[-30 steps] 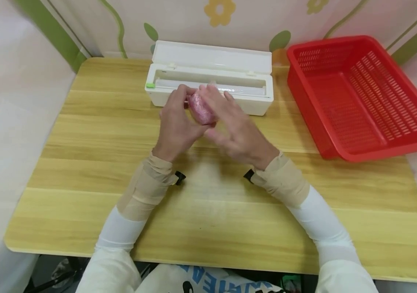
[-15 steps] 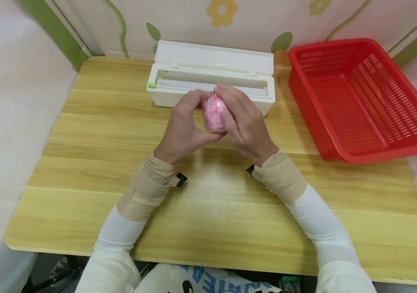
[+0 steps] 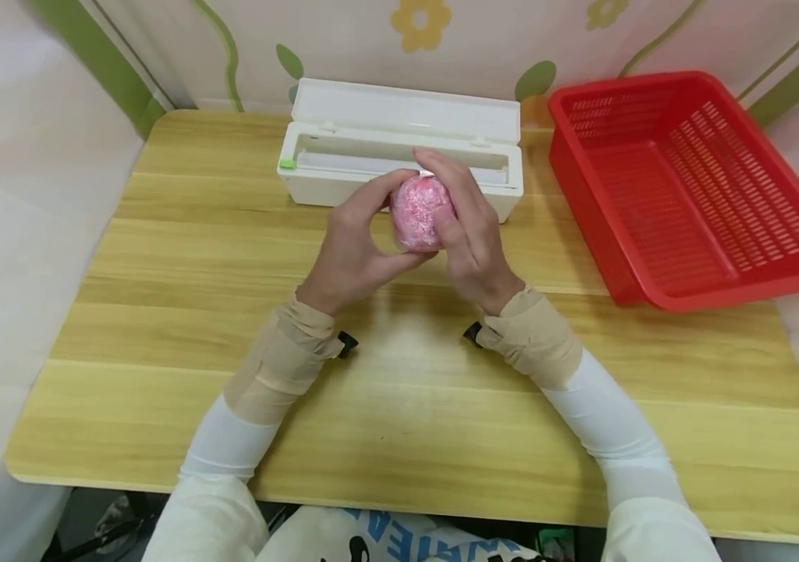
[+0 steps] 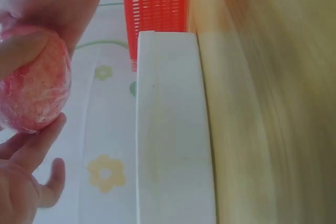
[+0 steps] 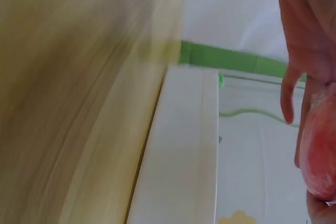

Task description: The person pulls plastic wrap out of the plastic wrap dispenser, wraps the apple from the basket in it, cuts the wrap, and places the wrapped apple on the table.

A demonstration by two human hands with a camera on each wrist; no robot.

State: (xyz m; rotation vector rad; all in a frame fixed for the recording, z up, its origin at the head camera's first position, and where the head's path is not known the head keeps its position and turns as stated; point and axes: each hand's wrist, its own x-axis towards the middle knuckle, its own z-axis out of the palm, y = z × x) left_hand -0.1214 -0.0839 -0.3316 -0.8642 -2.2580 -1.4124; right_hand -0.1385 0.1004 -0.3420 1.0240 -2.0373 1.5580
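Note:
A round, pinkish-red, apple-like fruit (image 3: 415, 215) is wrapped in shiny clear film, which shows creases in the left wrist view. My left hand (image 3: 353, 246) grips it from the left, thumb on the near side and fingers at the far side. From the right, my right hand (image 3: 475, 238) holds it too, with the thumb laid on its face and the fingers round its far right side. Both hands are above the table, just in front of a white cling film dispenser (image 3: 329, 189). The dispenser's lid (image 3: 406, 113) stands raised, and a pale roll (image 3: 350, 162) lies inside.
A red plastic basket (image 3: 599, 226) with slotted walls stands at the table's right rear. The wooden table (image 3: 161, 328) reaches back to a flower-printed curtain (image 3: 484, 47). A small green tab (image 3: 288, 164) sits at the dispenser's left end.
The wrapped fruit has shifted a little to the right and turned in the hands. My right hand was sweeping across it with spread fingers; now its thumb and fingers hold it.

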